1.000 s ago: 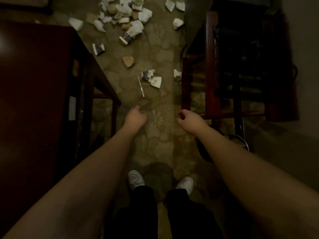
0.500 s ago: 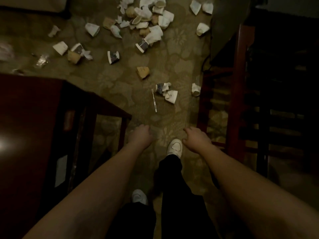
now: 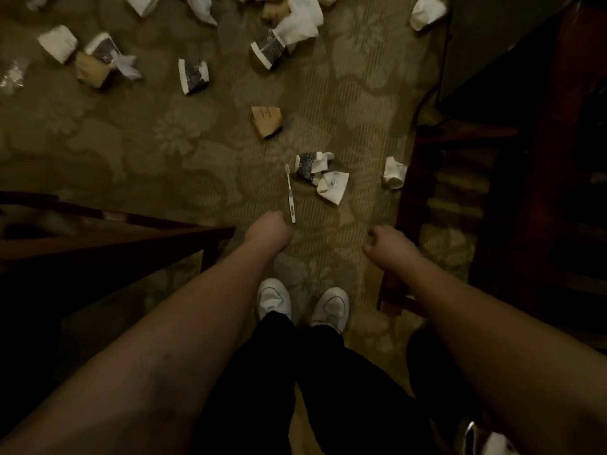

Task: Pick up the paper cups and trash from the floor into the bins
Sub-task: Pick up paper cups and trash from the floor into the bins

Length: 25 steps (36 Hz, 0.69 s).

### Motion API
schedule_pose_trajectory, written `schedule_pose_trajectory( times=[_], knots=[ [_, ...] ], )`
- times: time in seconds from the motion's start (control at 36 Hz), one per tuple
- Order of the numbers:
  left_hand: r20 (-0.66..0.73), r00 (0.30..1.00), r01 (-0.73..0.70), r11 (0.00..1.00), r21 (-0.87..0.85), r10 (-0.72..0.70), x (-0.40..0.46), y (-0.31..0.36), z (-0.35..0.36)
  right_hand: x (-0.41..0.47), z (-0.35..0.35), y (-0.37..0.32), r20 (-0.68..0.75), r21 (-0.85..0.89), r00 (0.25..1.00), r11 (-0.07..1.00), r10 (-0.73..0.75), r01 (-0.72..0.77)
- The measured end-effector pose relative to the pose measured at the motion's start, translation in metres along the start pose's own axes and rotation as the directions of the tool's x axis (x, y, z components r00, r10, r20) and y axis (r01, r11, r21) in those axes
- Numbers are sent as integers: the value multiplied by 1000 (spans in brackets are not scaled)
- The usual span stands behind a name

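Both hands hanging loosely curled, holding nothing, above the littered carpet (image 3: pixel 164 142).
A toothbrush (image 3: pixel 290 193) is lying just beyond the left hand (image 3: pixel 267 229); crushed paper cups (image 3: pixel 320 175) are sitting ahead of the right hand (image 3: pixel 389 244), between both.

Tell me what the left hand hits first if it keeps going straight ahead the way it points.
Most likely the white toothbrush, lying just ahead of the left hand on the carpet; height above the floor is unclear.
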State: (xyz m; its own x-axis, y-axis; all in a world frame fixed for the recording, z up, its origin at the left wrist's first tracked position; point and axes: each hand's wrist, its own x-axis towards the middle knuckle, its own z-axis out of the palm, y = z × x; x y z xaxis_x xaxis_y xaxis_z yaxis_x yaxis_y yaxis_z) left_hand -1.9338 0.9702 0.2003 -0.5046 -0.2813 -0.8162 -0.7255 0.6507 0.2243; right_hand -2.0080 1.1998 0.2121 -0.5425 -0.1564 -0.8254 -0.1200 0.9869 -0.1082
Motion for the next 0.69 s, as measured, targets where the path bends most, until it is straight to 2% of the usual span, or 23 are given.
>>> schedule_pose_trajectory(
  times=[0.11,0.25,0.44,0.56,0.69],
  knots=[
    [-1,999,44,998,-53,-44,66,0,22,65,12,-7,5,34,1000,999,1,-1],
    [12,997,72,997,-35,-72,142,-6,49,146,22,-23,-19,32,999,998,-49,50],
    [-9,1000,-12,999,35,13,240,-25,76,246,31,-41,-141,-77,976,985,-164,154],
    [-40,999,3,999,33,-1,277,-29,83,288,37,-43,-161,-91,977,987,-143,129],
    [-122,986,-109,991,73,118,295,-30,84,309,54,-40,-219,-207,961,970,-171,126]
  ],
)
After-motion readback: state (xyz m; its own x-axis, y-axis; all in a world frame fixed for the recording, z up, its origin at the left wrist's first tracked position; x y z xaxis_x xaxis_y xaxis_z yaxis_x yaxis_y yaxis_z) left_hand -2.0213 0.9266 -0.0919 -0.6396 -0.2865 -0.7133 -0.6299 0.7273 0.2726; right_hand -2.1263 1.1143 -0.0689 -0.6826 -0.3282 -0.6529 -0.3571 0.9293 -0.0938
